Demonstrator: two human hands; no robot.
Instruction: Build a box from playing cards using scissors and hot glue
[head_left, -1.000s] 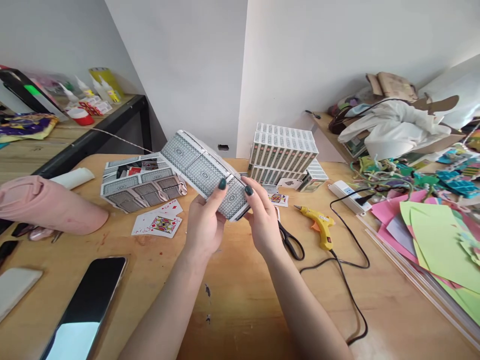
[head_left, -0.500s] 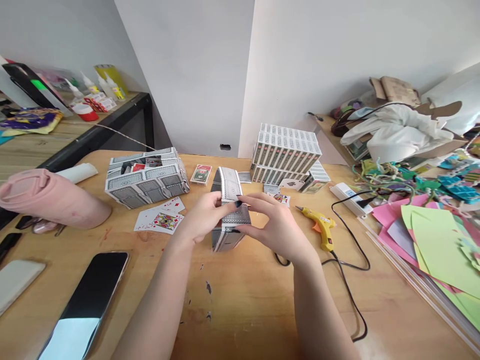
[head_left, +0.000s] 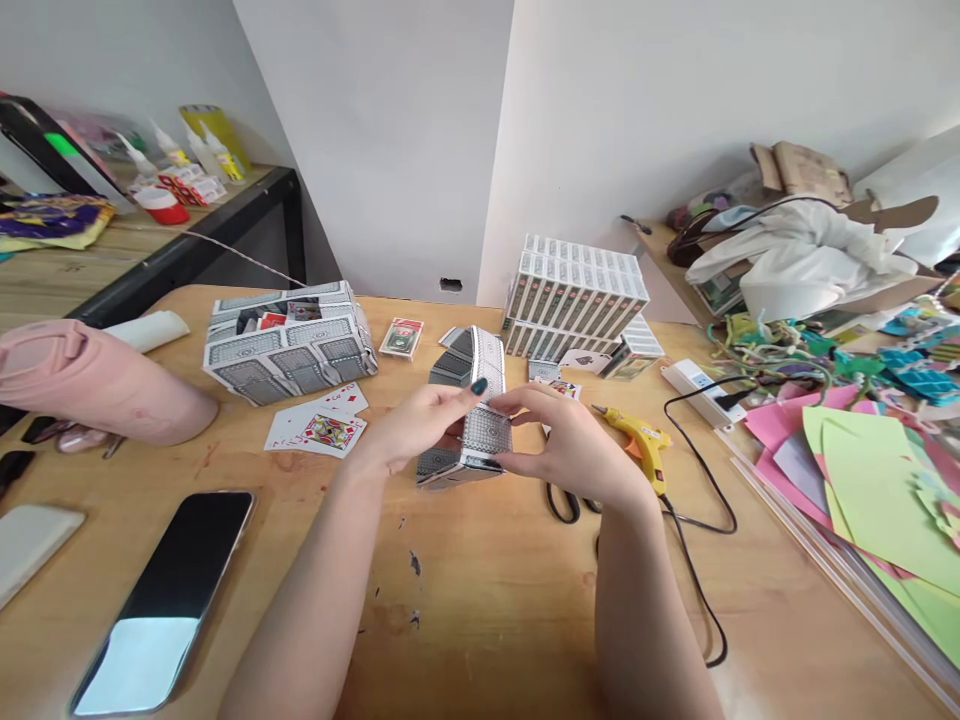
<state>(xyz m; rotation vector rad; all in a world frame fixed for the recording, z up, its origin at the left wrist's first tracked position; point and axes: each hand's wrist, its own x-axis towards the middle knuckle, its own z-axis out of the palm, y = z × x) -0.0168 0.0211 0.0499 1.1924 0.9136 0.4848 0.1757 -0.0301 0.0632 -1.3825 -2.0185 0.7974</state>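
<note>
Between my hands, low over the wooden table (head_left: 480, 590), is a curved structure of playing cards (head_left: 486, 432) with grey patterned backs. My left hand (head_left: 420, 420) grips its left edge, the thumb pressed near the top strip and the other fingers partly hidden behind the cards. From the right, my right hand (head_left: 566, 440) holds the structure's right edge between thumb and fingers. A larger box made of playing cards (head_left: 292, 350) stands at the back left, with cards inside. Loose face-up cards (head_left: 319, 425) lie in front of it.
Stacked card boxes (head_left: 574, 295) stand at the back. A yellow glue gun (head_left: 637, 445) with its black cord and scissors (head_left: 562, 503) lie at right, near a power strip (head_left: 701, 395) and coloured paper (head_left: 862, 490). A phone (head_left: 169, 600) and pink bottle (head_left: 112, 390) are at left.
Both hands have turned the card structure so more of its left side shows, and it sits slightly farther right. The scissors handles show more beside my right hand.
</note>
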